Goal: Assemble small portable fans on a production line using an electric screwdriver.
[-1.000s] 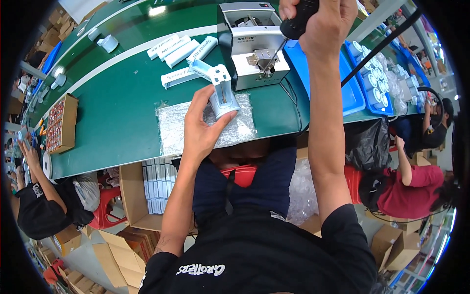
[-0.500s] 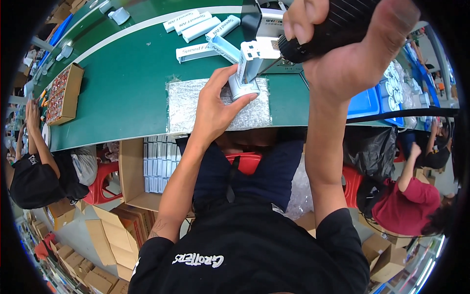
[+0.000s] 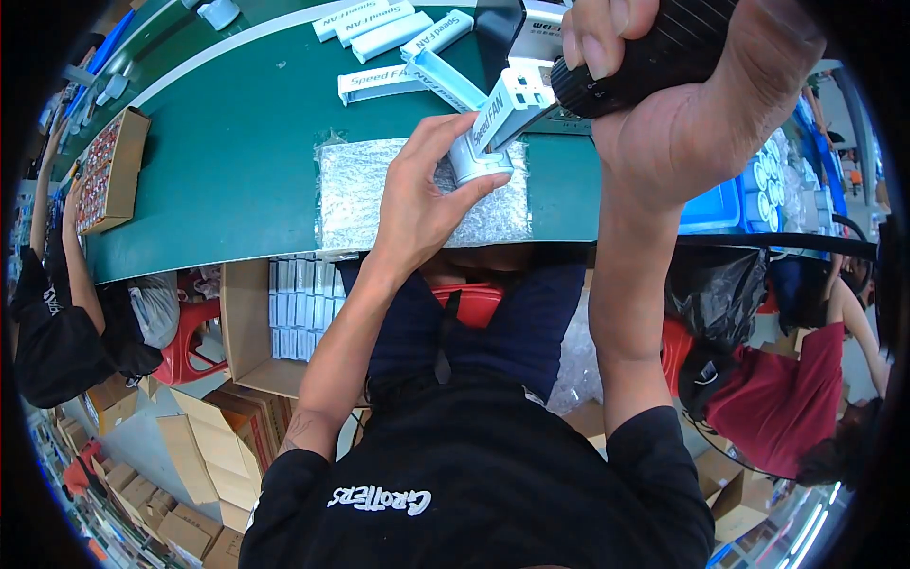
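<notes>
My left hand (image 3: 422, 194) grips a pale blue plastic fan housing (image 3: 485, 159) by its round base, thumb in front and fingers behind. The housing is tilted, its arm slanting up to the right. In my right hand (image 3: 673, 133) is a black electric screwdriver (image 3: 678, 52), its ribbed collar close to the housing's upper end. I cannot tell whether its bit touches the housing, as the shaft is mostly hidden. Under the left hand lies a bubble-wrap sheet (image 3: 365, 199). Several loose pale blue housing parts (image 3: 384, 83) lie beyond on the green table (image 3: 227, 180).
A small carton of red and metallic parts (image 3: 121, 171) stands at the left. Blue trays (image 3: 711, 211) and round pale parts (image 3: 763, 180) sit at the right. Below the table edge, a carton (image 3: 245, 322) holds rows of pale blue pieces. Co-workers sit on both sides.
The fan housing has tipped and shifted slightly right in my left hand, its printed side turning into view. The screwdriver's bit, visible before, is now mostly hidden.
</notes>
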`<state>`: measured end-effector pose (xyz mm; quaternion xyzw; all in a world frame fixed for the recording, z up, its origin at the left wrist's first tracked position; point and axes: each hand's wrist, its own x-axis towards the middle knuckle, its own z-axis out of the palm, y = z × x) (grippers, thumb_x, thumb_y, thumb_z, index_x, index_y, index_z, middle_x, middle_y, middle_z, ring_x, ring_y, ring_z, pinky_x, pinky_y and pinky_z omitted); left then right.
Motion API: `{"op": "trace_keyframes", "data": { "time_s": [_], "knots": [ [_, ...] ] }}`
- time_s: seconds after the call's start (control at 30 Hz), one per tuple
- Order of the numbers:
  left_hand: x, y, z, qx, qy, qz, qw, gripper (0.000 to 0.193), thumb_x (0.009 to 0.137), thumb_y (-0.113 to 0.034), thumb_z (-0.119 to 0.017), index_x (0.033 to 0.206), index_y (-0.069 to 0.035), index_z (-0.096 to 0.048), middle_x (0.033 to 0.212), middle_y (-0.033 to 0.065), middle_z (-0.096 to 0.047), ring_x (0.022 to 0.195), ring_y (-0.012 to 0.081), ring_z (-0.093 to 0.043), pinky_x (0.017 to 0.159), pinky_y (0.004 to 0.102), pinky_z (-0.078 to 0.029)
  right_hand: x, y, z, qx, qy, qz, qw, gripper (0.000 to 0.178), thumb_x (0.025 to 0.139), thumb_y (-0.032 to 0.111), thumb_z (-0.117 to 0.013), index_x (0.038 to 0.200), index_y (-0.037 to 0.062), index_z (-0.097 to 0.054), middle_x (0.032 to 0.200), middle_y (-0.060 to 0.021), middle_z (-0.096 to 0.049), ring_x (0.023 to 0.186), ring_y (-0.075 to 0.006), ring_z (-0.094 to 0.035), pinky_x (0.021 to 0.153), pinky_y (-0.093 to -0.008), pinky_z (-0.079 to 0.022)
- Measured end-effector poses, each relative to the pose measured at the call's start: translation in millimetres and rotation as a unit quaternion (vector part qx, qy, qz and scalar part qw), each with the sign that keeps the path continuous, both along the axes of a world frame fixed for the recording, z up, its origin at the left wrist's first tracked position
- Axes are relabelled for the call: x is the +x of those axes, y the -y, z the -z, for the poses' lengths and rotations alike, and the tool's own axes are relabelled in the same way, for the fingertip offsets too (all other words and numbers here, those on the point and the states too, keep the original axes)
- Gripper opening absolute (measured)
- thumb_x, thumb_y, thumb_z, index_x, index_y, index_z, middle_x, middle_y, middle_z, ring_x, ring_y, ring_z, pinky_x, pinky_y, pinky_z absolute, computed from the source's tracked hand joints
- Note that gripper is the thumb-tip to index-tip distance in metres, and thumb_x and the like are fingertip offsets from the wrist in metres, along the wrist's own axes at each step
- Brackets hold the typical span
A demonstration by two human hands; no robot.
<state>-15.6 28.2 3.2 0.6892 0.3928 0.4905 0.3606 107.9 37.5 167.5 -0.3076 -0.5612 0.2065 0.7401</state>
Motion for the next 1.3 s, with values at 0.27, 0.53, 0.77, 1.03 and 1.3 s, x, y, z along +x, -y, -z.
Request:
{"op": "trace_keyframes", "data": {
  "time_s": [0.27, 0.53, 0.77, 1.03, 1.3],
  "knots": [
    [-1, -1, 3, 0.031, -0.023, 0.004, 0.999, 0.063, 0.080, -0.014, -0.090, 0.134, 0.004, -0.064, 0.128, 0.0170, -0.066, 0.115, 0.0293, -0.067, 0.098, 0.0376, -0.052, 20, -6, 0, 0.063, -0.001, -0.088, 0.994, 0.064, 0.110, 0.049, -0.050, 0.143, -0.0052, -0.042, 0.065, -0.0037, -0.056, 0.047, -0.0086, -0.054, 0.040, -0.0215, -0.044],
    [2, -1, 2, 0.029, -0.014, 0.040, 0.999, 0.064, 0.081, -0.013, -0.089, 0.136, 0.004, -0.061, 0.128, 0.0169, -0.065, 0.116, 0.0282, -0.066, 0.099, 0.0369, -0.051, 92, -38, -26, 0.181, 0.013, -0.025, 0.983, 0.039, 0.110, 0.039, -0.057, 0.124, 0.0034, -0.061, 0.067, -0.0032, -0.056, 0.045, -0.0102, -0.053, 0.039, -0.0244, -0.044],
    [-1, 0, 9, -0.015, -0.004, 0.036, 0.999, 0.065, 0.081, -0.012, -0.089, 0.138, 0.004, -0.061, 0.128, 0.0164, -0.065, 0.116, 0.0264, -0.065, 0.100, 0.0362, -0.051, 90, -56, -10, 0.159, 0.004, -0.037, 0.987, 0.036, 0.109, 0.037, -0.060, 0.128, 0.0061, -0.059, 0.067, -0.0032, -0.056, 0.044, -0.0101, -0.051, 0.040, -0.0237, -0.041],
    [0, 0, 6, -0.015, 0.005, 0.038, 0.999, 0.066, 0.080, -0.011, -0.090, 0.138, 0.003, -0.061, 0.126, 0.0157, -0.066, 0.115, 0.0250, -0.065, 0.100, 0.0352, -0.050, 84, -47, -12, 0.161, 0.041, -0.053, 0.985, 0.036, 0.109, 0.035, -0.059, 0.130, 0.0052, -0.060, 0.068, -0.0029, -0.056, 0.045, -0.0086, -0.050, 0.041, -0.0233, -0.042],
    [1, 2, 7, -0.019, 0.020, 0.039, 0.999, 0.064, 0.082, -0.012, -0.089, 0.137, 0.003, -0.061, 0.126, 0.0155, -0.066, 0.114, 0.0256, -0.066, 0.098, 0.0362, -0.052, 75, -35, -21, 0.166, 0.060, -0.066, 0.982, 0.035, 0.110, 0.034, -0.058, 0.129, 0.0046, -0.058, 0.068, -0.0035, -0.057, 0.044, -0.0098, -0.050, 0.041, -0.0245, -0.042]
  ]
}}
